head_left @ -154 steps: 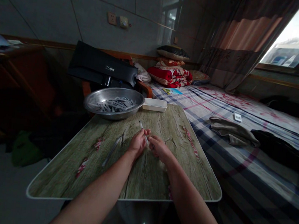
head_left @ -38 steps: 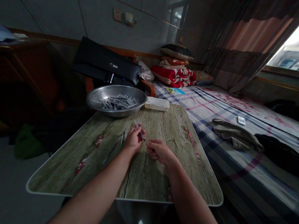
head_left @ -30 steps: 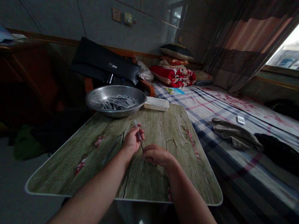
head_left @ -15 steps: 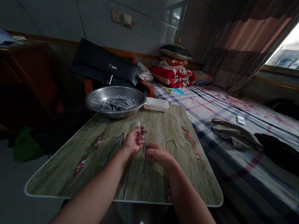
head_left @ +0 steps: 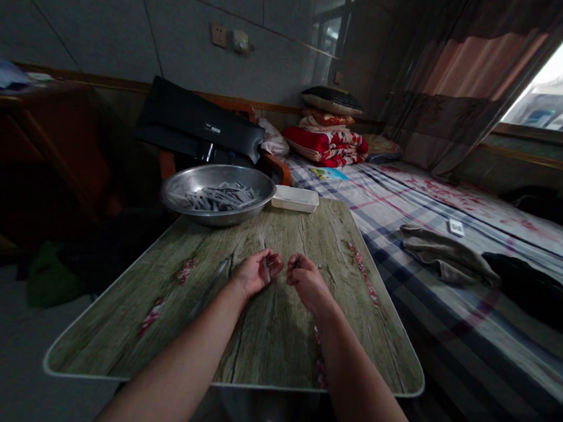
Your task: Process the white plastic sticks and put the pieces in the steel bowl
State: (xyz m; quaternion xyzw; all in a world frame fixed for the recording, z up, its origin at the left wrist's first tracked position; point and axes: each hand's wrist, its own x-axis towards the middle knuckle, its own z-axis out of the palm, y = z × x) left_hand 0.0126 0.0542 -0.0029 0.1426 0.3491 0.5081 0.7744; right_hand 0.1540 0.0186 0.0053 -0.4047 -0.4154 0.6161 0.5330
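Bed point(head_left: 451, 316) at 3 o'clock — wood-print table point(head_left: 271, 351) under both hands, steel bowl point(head_left: 178, 190) of thin strips point(head_left: 217, 197) at 11, white tray point(head_left: 295, 199) at 12. Left hand point(head_left: 255, 273) nearly closed, pinching a thin clear tube point(head_left: 266, 268); right hand point(head_left: 308, 282) half curled just beside it — cannot tell if it holds anything. Second tube point(head_left: 208, 296) lies on the table at 9.

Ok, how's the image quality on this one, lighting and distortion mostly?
Head view: the window is blown out while the room is dim; wide-angle distortion makes the walls lean and stretches the table; the left hand and right hand look slightly soft, so the thin item in the left hand is hard to make out.
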